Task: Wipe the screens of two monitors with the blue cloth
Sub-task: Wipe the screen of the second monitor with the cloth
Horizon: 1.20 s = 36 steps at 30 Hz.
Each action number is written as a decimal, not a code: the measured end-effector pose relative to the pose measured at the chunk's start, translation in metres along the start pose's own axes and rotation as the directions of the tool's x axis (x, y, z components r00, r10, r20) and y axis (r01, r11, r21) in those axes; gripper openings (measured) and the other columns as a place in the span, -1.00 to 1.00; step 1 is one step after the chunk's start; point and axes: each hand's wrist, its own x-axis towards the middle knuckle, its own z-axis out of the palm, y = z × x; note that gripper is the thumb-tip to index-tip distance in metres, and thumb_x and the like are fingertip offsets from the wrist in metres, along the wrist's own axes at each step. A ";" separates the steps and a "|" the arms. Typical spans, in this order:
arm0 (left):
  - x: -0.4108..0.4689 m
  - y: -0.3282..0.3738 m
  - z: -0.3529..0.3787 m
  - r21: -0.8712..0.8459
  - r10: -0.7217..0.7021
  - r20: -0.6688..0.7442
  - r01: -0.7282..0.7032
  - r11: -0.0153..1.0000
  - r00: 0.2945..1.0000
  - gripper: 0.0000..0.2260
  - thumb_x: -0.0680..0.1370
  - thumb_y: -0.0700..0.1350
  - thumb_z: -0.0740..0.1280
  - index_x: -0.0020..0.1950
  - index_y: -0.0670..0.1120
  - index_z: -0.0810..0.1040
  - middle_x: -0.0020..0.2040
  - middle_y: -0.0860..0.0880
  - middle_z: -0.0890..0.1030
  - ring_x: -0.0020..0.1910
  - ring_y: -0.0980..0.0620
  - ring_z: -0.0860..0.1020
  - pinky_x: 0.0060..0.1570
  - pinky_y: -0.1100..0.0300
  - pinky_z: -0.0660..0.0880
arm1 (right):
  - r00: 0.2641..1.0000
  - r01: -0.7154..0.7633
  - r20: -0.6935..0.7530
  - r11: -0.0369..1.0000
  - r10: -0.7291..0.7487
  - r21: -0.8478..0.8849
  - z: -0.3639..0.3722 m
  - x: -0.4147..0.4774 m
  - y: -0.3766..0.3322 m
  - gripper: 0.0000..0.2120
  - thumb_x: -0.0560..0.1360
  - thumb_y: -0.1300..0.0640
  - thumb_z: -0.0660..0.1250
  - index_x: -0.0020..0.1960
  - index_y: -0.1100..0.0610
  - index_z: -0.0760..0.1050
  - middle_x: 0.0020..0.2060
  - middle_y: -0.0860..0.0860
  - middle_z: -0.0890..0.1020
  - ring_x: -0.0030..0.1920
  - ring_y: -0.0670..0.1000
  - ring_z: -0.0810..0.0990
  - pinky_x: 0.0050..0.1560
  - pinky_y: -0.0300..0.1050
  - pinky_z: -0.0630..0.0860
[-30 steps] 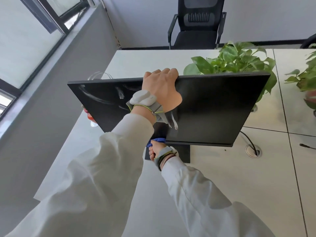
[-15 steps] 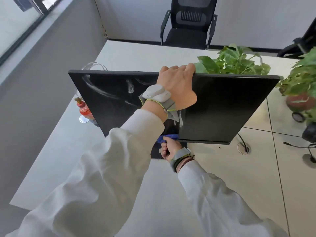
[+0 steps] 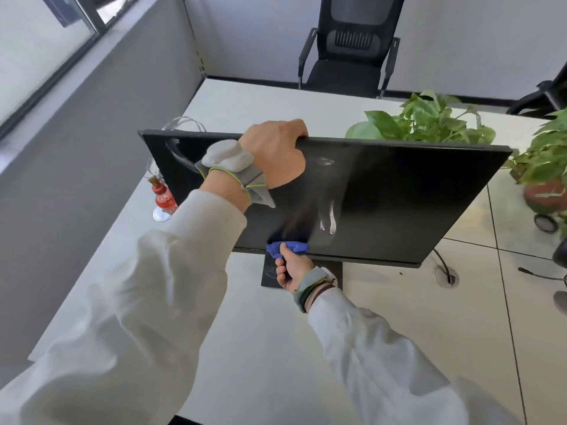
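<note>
Head view: You stand over a white desk (image 3: pixel 260 332) with a black monitor (image 3: pixel 399 204) in front of you, its dark screen angled up toward you.
Left hand: Your left hand (image 3: pixel 276 151) hooks its fingers over the panel's top edge, and the heel of the hand lies on the glass.
Right hand: Your right hand (image 3: pixel 293 268) is closed round the bunched blue cloth (image 3: pixel 287 247) and presses it to the screen's lower edge, just above the stand base (image 3: pixel 270 271).
Screen: Pale smears (image 3: pixel 328 219) show just right of the cloth, and a curved streak sits near the upper-left corner. By my reading this wipe is partway done. No second monitor is in view.
Risk, tipping: Pressing hard low on the panel while you pull at the top could rock the stand or shift the tilt.
Risk, marks: Your left palm on the glass may leave fresh prints, and a tightly wadded cloth may streak rather than clear.
Risk, bottle: A red bottle (image 3: pixel 162 196) stands just beside the monitor's left corner, so a swing of the panel could knock it.
Writing: None can be read. The bottle's label is too small, and no logo is visible on the monitor.
</note>
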 end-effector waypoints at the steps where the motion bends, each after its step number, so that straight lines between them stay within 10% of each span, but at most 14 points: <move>1: 0.001 -0.003 0.003 0.027 -0.004 -0.023 0.005 1.000 1.000 -0.62 0.45 -0.22 0.14 0.24 -0.02 0.49 0.05 -0.02 0.61 0.04 -0.16 0.53 0.07 0.08 0.43 | 1.000 -0.015 0.021 1.000 0.015 -0.002 0.005 -0.001 -0.001 -0.57 0.60 -0.15 0.25 -0.35 0.06 0.36 -0.51 -0.10 0.40 -0.55 -0.15 0.31 -0.55 -0.36 0.25; 10: -0.001 -0.006 0.038 0.141 0.077 -0.322 -0.033 0.989 0.944 -0.62 0.25 -0.15 0.10 0.03 -0.08 0.44 -0.18 0.02 0.53 -0.18 -0.10 0.44 0.07 0.06 0.27 | 0.998 0.037 -0.055 0.983 -0.027 0.181 -0.066 0.001 0.002 -0.63 0.59 -0.07 0.31 -0.29 0.11 0.40 -0.47 -0.07 0.43 -0.56 -0.14 0.33 -0.58 -0.32 0.27; 26: 0.001 -0.004 0.038 0.120 0.085 -0.318 -0.048 0.992 0.944 -0.68 0.27 -0.14 0.14 0.01 -0.06 0.41 -0.15 0.02 0.52 -0.14 -0.08 0.43 0.13 0.06 0.25 | 0.999 0.046 0.010 0.997 -0.046 0.062 0.006 -0.015 -0.016 -0.60 0.61 -0.08 0.27 -0.31 0.11 0.40 -0.47 -0.06 0.42 -0.57 -0.14 0.33 -0.57 -0.35 0.26; 36: 0.000 -0.006 0.049 0.094 0.085 -0.453 -0.047 0.994 0.887 -0.68 0.24 -0.15 0.14 -0.03 -0.09 0.46 -0.22 0.02 0.51 -0.20 -0.08 0.41 0.08 0.06 0.26 | 0.989 0.041 -0.147 0.984 -0.016 0.171 -0.105 -0.011 -0.021 -0.61 0.63 -0.09 0.23 -0.30 0.08 0.38 -0.51 -0.10 0.41 -0.58 -0.15 0.32 -0.59 -0.32 0.23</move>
